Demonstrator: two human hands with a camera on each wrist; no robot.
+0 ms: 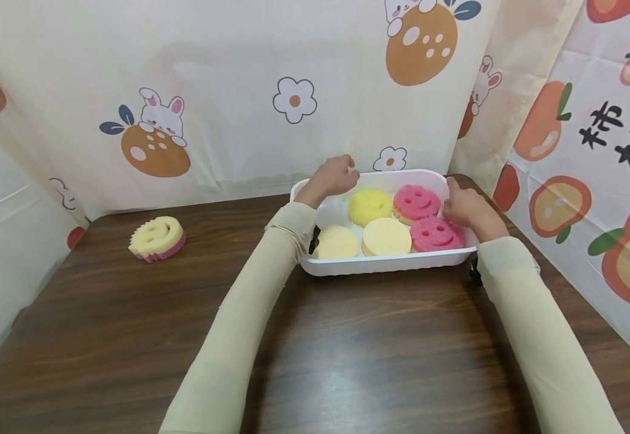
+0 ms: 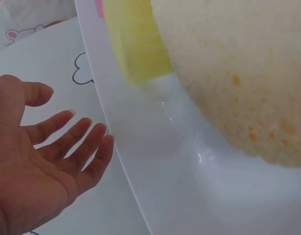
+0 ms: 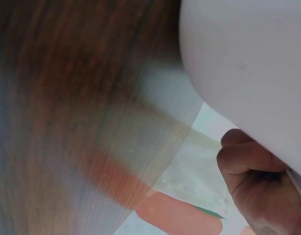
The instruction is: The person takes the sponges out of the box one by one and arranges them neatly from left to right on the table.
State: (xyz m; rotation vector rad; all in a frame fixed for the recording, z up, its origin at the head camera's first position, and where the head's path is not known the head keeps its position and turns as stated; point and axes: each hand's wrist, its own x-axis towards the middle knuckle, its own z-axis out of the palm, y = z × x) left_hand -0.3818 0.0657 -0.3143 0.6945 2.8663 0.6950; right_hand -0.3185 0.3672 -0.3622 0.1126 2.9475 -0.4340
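White tray (image 1: 385, 264) of sponges, flanked by both hands

From the head view, the tray is seen far right on the wooden table (image 1: 130, 337), the right hand (image 1: 469, 208) gripping its right rim. In the left wrist view, the left hand (image 2: 37, 166) is spread beside the rim, untouching. In the blurred right wrist view, fingers (image 3: 243, 161) seem curled under the rim.

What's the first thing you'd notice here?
The white tray at the far side of the brown table, filled with round sponges: two pink smiley ones on its right, a yellow one, two pale ones. The left hand hovers open at the tray's back rim, and the right hand holds its right edge. One more smiley sponge lies alone, far left.
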